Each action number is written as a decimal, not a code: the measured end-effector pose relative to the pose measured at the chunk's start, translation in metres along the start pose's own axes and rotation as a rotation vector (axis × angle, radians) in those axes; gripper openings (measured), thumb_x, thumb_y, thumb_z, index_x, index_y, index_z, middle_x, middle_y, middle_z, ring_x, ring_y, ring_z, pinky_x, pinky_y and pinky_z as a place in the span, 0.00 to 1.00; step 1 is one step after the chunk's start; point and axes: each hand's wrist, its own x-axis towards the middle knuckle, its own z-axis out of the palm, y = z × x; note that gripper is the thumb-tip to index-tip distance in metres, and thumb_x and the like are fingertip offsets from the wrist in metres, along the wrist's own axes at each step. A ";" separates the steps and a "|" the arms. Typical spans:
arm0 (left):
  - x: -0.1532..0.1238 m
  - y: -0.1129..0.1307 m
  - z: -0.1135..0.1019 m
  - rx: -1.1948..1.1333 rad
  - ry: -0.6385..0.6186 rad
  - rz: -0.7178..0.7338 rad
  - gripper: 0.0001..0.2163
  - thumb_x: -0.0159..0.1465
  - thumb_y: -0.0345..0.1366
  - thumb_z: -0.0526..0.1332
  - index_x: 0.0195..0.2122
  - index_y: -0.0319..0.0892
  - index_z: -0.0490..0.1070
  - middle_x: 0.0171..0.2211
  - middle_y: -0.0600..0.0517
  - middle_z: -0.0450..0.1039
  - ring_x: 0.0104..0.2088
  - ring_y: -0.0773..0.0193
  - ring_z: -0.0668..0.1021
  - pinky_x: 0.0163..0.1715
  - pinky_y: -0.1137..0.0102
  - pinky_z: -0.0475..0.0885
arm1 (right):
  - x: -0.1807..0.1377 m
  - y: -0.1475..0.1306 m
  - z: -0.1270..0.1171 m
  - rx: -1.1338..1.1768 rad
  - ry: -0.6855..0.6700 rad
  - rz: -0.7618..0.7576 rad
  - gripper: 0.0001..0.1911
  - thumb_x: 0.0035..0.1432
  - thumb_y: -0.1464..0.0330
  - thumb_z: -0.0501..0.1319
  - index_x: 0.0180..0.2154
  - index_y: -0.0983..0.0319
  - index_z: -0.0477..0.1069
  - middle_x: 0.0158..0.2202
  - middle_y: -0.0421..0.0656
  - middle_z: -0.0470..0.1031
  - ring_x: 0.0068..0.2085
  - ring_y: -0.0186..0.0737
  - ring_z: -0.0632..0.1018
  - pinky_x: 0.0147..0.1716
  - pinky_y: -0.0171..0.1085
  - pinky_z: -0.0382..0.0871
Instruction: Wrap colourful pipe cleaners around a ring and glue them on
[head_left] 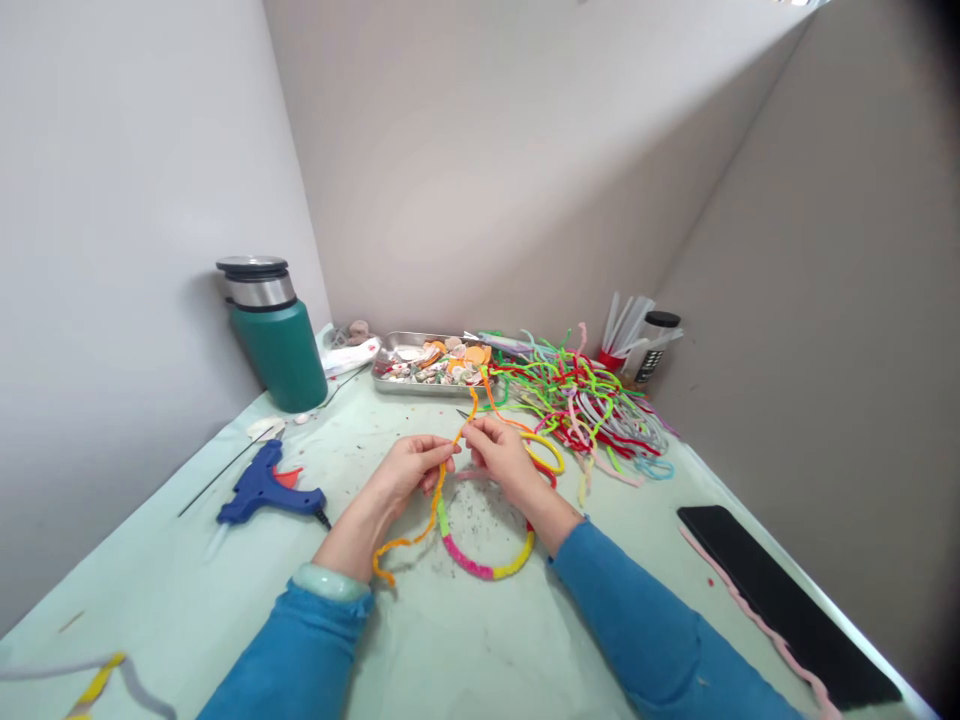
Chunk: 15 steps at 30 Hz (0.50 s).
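My left hand (416,465) is closed in a pinch on a fuzzy orange pipe cleaner (433,515), whose lower end trails in a wavy line to the table. The fingertips of my right hand (495,450) are pinched against the same strand, close to the left ones. A thin grey pointed tip (463,413) pokes out beside the right fingers; what it belongs to is hidden. Under both hands lies a ring (472,568) with pink, yellow, green and red fuzzy sections. A yellow ring (556,456) lies just beyond my right hand, partly covered by it.
A blue glue gun (266,487) and a green bottle (281,350) stand at left. Behind are a metal tray (390,386) of small pieces and a tangle of coloured pipe cleaners (577,400). A black-lidded jar (660,345) is back right; a black slab (780,600) lies right.
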 end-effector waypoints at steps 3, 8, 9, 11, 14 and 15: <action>-0.003 0.004 0.003 0.037 0.037 -0.003 0.10 0.50 0.39 0.65 0.20 0.37 0.68 0.14 0.56 0.64 0.11 0.77 0.57 0.12 0.76 0.50 | 0.000 0.002 0.002 -0.042 -0.058 -0.089 0.11 0.48 0.60 0.59 0.26 0.61 0.65 0.21 0.34 0.62 0.21 0.28 0.64 0.19 0.30 0.67; -0.007 0.006 0.004 0.073 0.039 0.005 0.11 0.49 0.39 0.65 0.19 0.38 0.67 0.13 0.58 0.61 0.12 0.76 0.58 0.13 0.76 0.48 | -0.002 0.003 0.004 -0.020 -0.081 -0.080 0.12 0.48 0.61 0.60 0.24 0.62 0.63 0.18 0.33 0.60 0.20 0.27 0.62 0.19 0.28 0.62; -0.007 0.006 0.004 0.080 0.035 0.015 0.11 0.49 0.40 0.64 0.20 0.38 0.67 0.14 0.58 0.61 0.13 0.76 0.59 0.14 0.76 0.49 | -0.002 0.003 0.004 0.011 -0.087 -0.058 0.12 0.48 0.61 0.60 0.23 0.62 0.63 0.17 0.32 0.59 0.19 0.26 0.61 0.19 0.27 0.62; -0.006 0.004 0.004 0.094 0.024 0.041 0.11 0.50 0.40 0.64 0.22 0.37 0.69 0.15 0.57 0.62 0.13 0.76 0.60 0.14 0.76 0.49 | -0.003 0.003 0.003 0.070 -0.089 -0.023 0.13 0.48 0.61 0.60 0.23 0.62 0.62 0.16 0.32 0.57 0.18 0.25 0.59 0.18 0.27 0.61; -0.005 0.002 0.003 0.086 -0.036 0.051 0.11 0.51 0.41 0.64 0.27 0.37 0.71 0.18 0.56 0.66 0.12 0.78 0.58 0.13 0.76 0.49 | -0.003 0.001 0.001 0.092 -0.046 0.005 0.14 0.46 0.60 0.61 0.23 0.62 0.61 0.16 0.31 0.57 0.17 0.26 0.59 0.18 0.28 0.62; -0.005 0.002 0.003 0.078 -0.064 0.038 0.11 0.51 0.41 0.64 0.28 0.37 0.72 0.19 0.55 0.67 0.12 0.78 0.58 0.13 0.76 0.49 | -0.002 0.000 0.000 0.089 -0.022 0.013 0.14 0.46 0.59 0.61 0.23 0.61 0.60 0.15 0.31 0.57 0.17 0.26 0.59 0.17 0.28 0.62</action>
